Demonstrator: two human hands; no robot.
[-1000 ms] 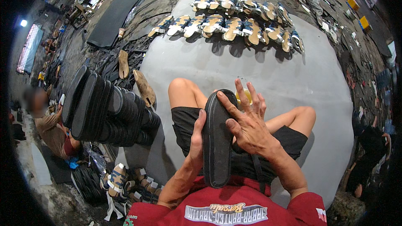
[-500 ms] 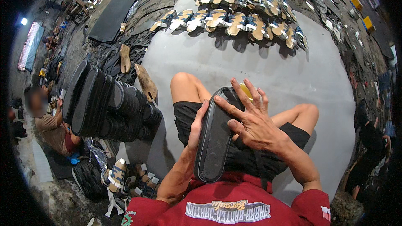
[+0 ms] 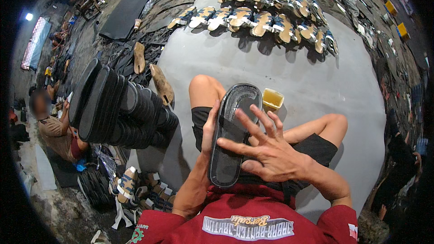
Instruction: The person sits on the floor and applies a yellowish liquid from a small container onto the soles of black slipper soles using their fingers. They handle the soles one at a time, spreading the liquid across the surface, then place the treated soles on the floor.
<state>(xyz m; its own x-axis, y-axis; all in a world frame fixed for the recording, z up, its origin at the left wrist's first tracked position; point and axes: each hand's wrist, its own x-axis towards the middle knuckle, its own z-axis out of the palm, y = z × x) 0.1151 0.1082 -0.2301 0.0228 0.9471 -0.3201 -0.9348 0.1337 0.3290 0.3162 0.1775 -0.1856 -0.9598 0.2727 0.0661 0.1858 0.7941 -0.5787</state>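
The person's bare left hand (image 3: 209, 131) curls along the left edge of a long, round-ended black sole (image 3: 226, 169), glossy toward its far end, holding it above the lap. The bare right hand (image 3: 269, 149) fans its fingers over the sole, gripping nothing. A squarish, yellow-filled tub (image 3: 273, 99) sits beyond on a smooth grey sheet (image 3: 316, 90).

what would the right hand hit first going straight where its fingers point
Probably the black sole under the right hand, then the left hand at the sole's left edge; depth here is unclear.
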